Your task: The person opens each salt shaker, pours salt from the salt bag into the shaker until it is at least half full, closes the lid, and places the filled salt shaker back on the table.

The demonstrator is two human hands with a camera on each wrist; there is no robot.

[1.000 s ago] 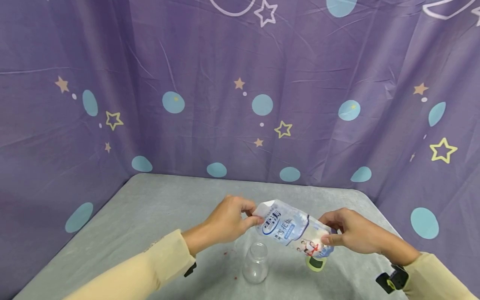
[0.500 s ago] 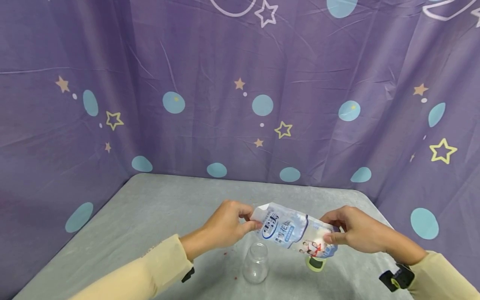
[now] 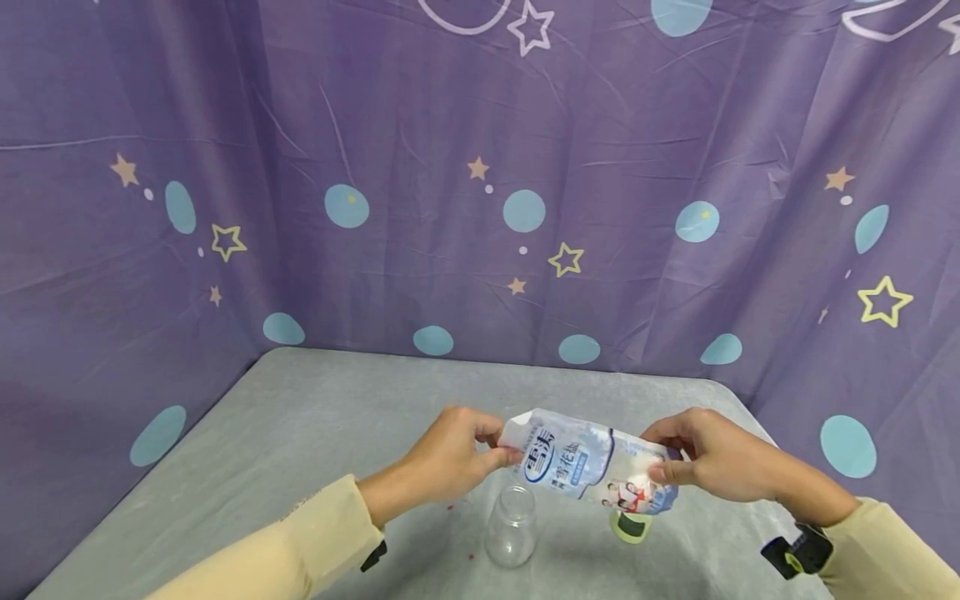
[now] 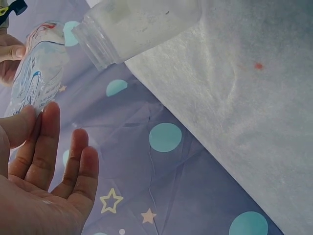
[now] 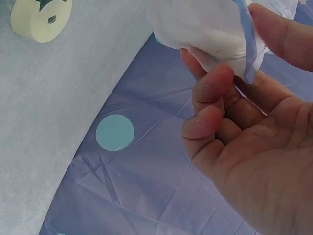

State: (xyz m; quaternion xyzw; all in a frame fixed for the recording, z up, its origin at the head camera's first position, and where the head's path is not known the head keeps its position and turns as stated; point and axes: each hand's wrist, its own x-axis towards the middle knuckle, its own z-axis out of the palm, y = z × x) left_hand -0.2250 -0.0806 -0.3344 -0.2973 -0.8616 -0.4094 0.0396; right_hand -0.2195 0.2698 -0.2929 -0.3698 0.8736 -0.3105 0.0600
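Note:
Both hands hold a blue-and-white printed salt bag (image 3: 573, 458) above the table, lying nearly level with a slight downward slope to the right. My left hand (image 3: 459, 450) pinches its torn-looking left end between thumb and forefinger; in the left wrist view the other fingers (image 4: 88, 169) stand away from it. At the opposite end, the right hand (image 3: 720, 458) grips the bag, thumb on the printed face and fingers beneath. Below the bag's left end, a clear lidless jar (image 3: 512, 533) stands upright on the table. The bag's contents are hidden in the head view.
A yellow-green round piece with a dark middle (image 3: 630, 527) lies on the table right of the jar, partly under the bag. Small red specks (image 3: 471, 556) dot the grey tabletop (image 3: 360, 400) left of the jar. A purple patterned curtain (image 3: 420, 208) hangs behind the table.
The bag's left end has dropped a little and the bag has shifted slightly right, now closer to level. Both hands keep their hold; the jar stays put.

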